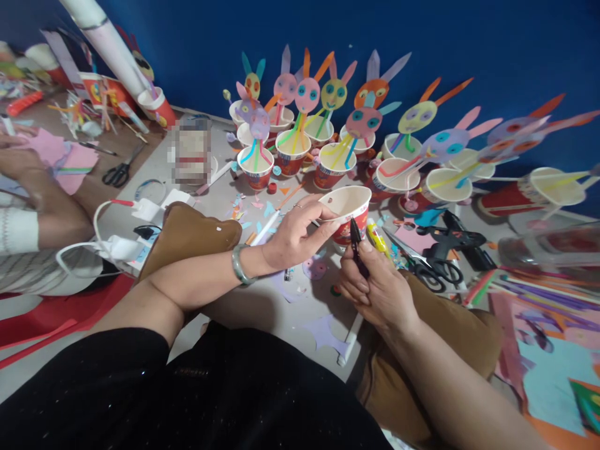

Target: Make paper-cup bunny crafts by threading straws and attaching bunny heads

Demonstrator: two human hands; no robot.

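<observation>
Apparently for steadiness, your left hand pinches the cup by its rim in front of you, leaving the wall exposed to the pen grasped tip-up in your right hand.

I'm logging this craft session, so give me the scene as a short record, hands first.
Left hand: holds a paper cup near its rim
Right hand: grips a black pen, tip at or near the cup's side
Right of the cup: yellow tube, scissors
Beyond: more cups bearing paper faces with long ears
Far left: another person's arm
</observation>
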